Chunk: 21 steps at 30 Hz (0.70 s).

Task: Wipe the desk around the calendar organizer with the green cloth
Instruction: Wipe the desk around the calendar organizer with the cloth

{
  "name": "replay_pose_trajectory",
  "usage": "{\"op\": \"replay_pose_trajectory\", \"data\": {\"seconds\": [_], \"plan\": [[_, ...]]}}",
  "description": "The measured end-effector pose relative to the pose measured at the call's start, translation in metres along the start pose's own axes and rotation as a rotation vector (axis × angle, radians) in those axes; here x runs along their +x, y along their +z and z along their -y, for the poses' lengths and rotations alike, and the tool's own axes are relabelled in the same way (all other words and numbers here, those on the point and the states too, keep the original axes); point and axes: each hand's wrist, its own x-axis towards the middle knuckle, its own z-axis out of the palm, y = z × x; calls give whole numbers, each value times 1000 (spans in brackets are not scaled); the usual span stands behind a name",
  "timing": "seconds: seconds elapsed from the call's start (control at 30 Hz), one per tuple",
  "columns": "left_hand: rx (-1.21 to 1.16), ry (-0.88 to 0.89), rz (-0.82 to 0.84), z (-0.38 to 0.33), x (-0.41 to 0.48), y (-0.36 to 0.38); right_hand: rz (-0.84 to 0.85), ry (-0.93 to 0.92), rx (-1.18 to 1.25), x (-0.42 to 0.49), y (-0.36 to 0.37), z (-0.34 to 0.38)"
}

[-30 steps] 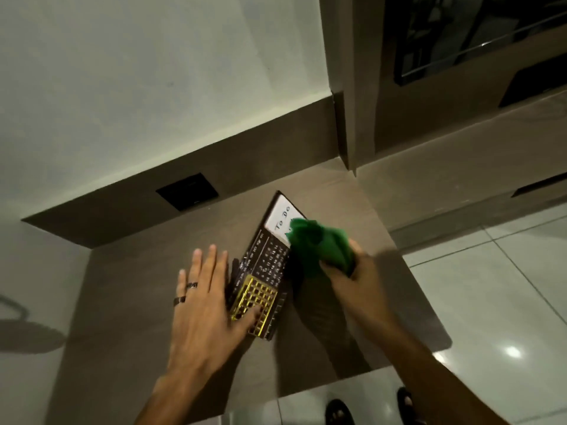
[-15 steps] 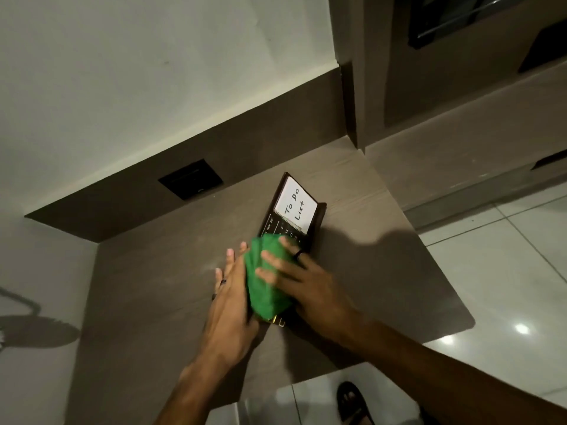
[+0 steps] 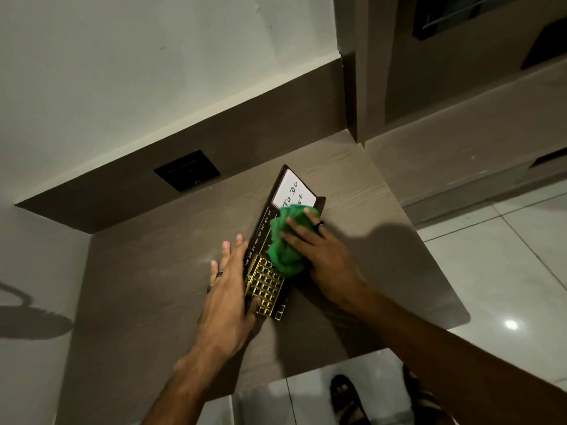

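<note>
A dark calendar organizer (image 3: 266, 283) lies flat on the brown desk (image 3: 159, 271), with a gold grid at its near end, month names along its left edge and a white "To Do List" card at the far end. My right hand (image 3: 319, 256) presses the bunched green cloth (image 3: 283, 240) onto the organizer's middle, fingers spread over it. My left hand (image 3: 230, 289) lies flat against the organizer's left edge, thumb on the gold grid.
The desk sits in a corner, with a brown upstand and a black wall socket (image 3: 187, 170) behind. A tall brown cabinet (image 3: 399, 72) stands at the right. The desk's right and near edges drop to a tiled floor (image 3: 506, 271), where my sandalled foot (image 3: 346, 397) shows.
The cloth went from the organizer's right side onto its near half, then slid up to the middle, uncovering the gold grid. My left hand stayed by the left edge.
</note>
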Motion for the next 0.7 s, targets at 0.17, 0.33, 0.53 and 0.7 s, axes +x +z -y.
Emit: {"op": "replay_pose_trajectory", "data": {"seconds": [0.17,0.33,0.53,0.7], "plan": [[69,52,3,-2,0,-2,129,-51,-72,-33,18,16],[102,85,6,-2,-1,-2,-18,-92,10,5,1,9],[79,67,10,-4,0,-5,55,73,-12,-25,9,17],[99,79,22,-2,0,-5,-3,-95,33,-1,8,18]]}}
